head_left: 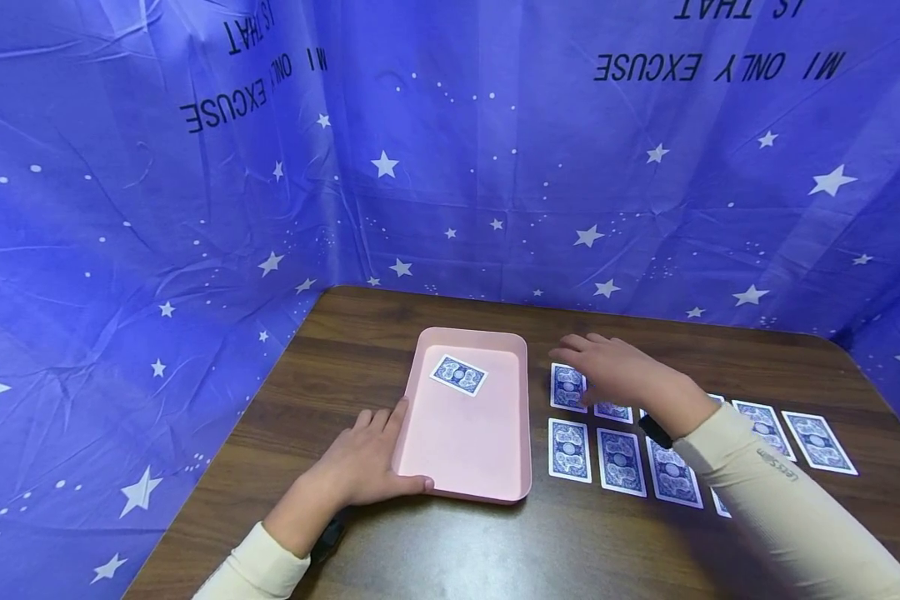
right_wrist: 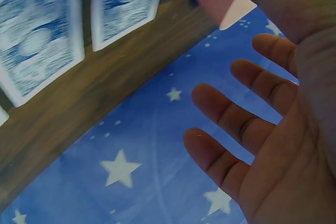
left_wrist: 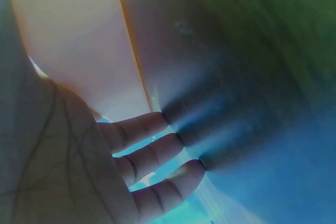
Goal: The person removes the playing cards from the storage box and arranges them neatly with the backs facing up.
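1. Left hand [head_left: 363,467] steadies the pink tray [head_left: 465,442] at its near-left edge, thumb over the rim, fingers straight.
2. We see the right hand [head_left: 622,371] spread wide, holding nothing, over the face-down cards [head_left: 618,460] right of the tray.
3. One card [head_left: 459,375] lies inside the tray's far end.

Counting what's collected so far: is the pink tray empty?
No. One face-down card lies in the pink tray; the rest is bare.
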A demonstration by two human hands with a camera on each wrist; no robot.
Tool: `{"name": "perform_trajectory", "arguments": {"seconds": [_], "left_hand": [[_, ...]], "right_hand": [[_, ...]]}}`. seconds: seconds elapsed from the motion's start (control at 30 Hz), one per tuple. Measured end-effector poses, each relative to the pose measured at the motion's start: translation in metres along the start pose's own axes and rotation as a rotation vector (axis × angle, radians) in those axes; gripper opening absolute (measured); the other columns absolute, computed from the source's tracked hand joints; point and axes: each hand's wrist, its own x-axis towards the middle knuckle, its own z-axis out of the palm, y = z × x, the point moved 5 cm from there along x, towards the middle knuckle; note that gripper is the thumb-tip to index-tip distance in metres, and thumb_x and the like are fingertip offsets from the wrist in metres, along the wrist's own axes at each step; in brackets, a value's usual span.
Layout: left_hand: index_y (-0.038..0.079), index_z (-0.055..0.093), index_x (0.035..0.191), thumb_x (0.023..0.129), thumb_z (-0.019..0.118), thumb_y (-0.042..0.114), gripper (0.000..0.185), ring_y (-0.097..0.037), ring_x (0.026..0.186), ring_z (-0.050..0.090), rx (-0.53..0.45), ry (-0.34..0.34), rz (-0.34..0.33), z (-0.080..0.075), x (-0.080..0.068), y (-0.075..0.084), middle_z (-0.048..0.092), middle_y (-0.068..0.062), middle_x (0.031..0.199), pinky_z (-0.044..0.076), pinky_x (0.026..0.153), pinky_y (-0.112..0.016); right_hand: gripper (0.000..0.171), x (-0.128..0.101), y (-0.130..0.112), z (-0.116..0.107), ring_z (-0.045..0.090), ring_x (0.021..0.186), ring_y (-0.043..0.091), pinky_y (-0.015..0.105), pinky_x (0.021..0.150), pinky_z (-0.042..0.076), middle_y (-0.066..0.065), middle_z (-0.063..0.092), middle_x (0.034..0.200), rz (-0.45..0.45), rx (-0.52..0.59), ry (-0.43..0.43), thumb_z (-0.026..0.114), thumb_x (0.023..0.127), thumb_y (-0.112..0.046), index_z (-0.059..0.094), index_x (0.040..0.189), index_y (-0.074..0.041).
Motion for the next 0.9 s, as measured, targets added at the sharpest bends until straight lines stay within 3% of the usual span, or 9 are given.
{"name": "perform_trajectory", "arguments": {"seconds": [0.27,0.6,0.9], "left_hand": [[0.000,0.026,0.155,0.067,0.061,0.086,0.127,-0.036,0.115,0.049,0.014,-0.001,0.009,-0.001,0.001,0.001,0.053,-0.019,0.134,0.050,0.084,-0.049],[0.000,0.026,0.155,0.067,0.059,0.087,0.128,-0.035,0.114,0.049,0.017,0.010,0.010,0.000,0.000,0.000,0.054,-0.019,0.132,0.051,0.082,-0.048],[0.000,0.028,0.154,0.067,0.059,0.087,0.128,-0.035,0.114,0.050,0.018,0.015,0.009,0.000,0.000,0.000,0.054,-0.019,0.132,0.051,0.082,-0.048]], "right_hand": [[0.080,0.034,-0.020,-0.006,0.051,0.124,0.035,0.056,0.097,0.045,0.012,0.051,0.141,-0.058,-0.019,0.009,0.090,0.074,-0.026,0.053,0.143,-0.012],[0.082,0.079,-0.046,0.001,0.049,0.128,0.034,0.054,0.101,0.043,0.011,0.048,0.146,-0.147,-0.055,-0.039,0.088,0.075,-0.031,0.050,0.146,-0.014],[0.076,0.106,-0.065,0.010,0.044,0.133,0.036,0.055,0.104,0.040,0.011,0.042,0.152,-0.200,-0.119,-0.082,0.082,0.082,-0.031,0.047,0.148,-0.016]]}}
